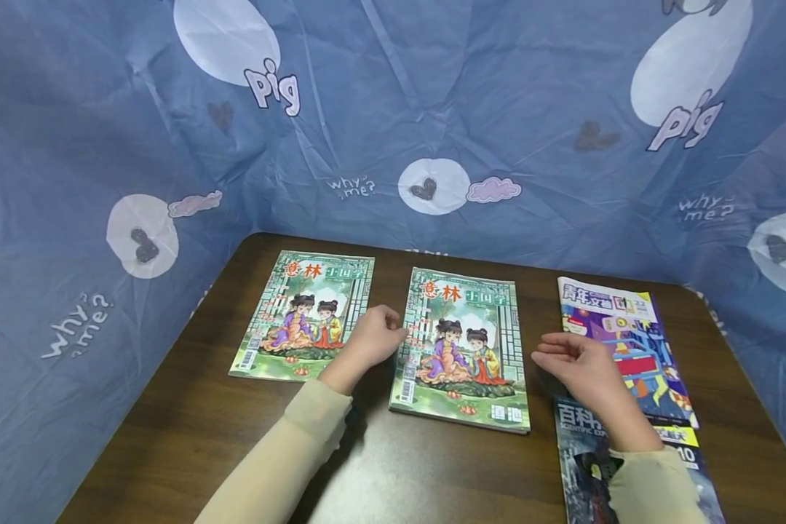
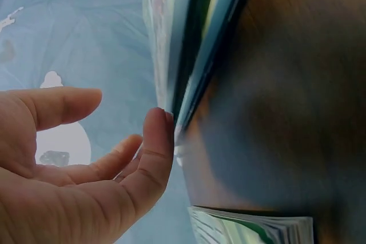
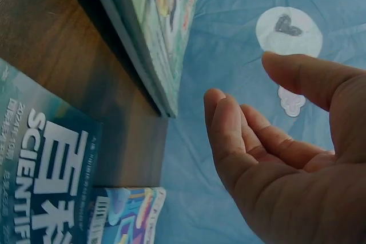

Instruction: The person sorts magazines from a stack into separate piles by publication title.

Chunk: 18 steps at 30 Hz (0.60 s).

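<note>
In the head view, a green magazine (image 1: pixel 461 331) with two cartoon figures in robes lies at the middle of the table. Its side in the left wrist view shows layered edges (image 2: pixel 197 38), like more than one magazine stacked. My left hand (image 1: pixel 373 338) is at its left edge, fingers loosely bent; in the left wrist view a fingertip (image 2: pixel 155 124) is close to or touching that edge. On the other side, my right hand (image 1: pixel 583 367) hovers a little off the right edge, thumb apart from the bent fingers (image 3: pixel 226 124) and nothing between them.
A matching green magazine (image 1: pixel 301 313) lies on the left of the dark wooden table (image 1: pixel 190 407). At right, a purple magazine (image 1: pixel 655 349) partly lies over or against a dark science magazine (image 1: pixel 579 437), both partly behind the right arm. Blue printed cloth (image 1: pixel 367 124) surrounds the table's back and sides.
</note>
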Each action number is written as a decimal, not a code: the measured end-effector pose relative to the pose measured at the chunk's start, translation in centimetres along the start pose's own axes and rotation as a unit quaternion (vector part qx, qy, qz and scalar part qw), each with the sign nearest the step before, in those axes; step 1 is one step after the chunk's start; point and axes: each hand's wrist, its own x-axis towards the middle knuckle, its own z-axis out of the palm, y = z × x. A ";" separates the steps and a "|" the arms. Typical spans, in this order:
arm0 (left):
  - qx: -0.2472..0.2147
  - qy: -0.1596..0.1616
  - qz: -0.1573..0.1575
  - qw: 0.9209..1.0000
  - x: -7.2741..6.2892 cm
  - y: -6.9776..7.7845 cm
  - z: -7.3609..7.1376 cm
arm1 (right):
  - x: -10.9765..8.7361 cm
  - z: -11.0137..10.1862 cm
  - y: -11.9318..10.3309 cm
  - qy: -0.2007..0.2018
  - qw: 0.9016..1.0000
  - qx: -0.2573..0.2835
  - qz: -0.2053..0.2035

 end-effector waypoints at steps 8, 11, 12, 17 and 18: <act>0.007 -0.037 -0.042 0.998 1.0 -0.3 0.2 | 1.9 0.8 1.3 0.001 0.999 -0.034 0.036; -0.020 -0.055 -0.066 0.996 1.2 -0.1 0.3 | 2.4 1.2 1.7 0.011 0.998 -0.042 0.041; -0.030 -0.059 -0.072 0.995 1.2 0.0 0.3 | 2.6 1.4 1.8 0.013 0.998 -0.043 0.042; -0.045 -0.070 -0.086 0.993 1.4 0.1 0.5 | 2.9 2.1 1.9 0.007 0.997 -0.046 0.055; -0.042 -0.071 -0.085 0.993 1.4 0.1 0.6 | 2.9 2.2 2.0 0.005 0.997 -0.049 0.054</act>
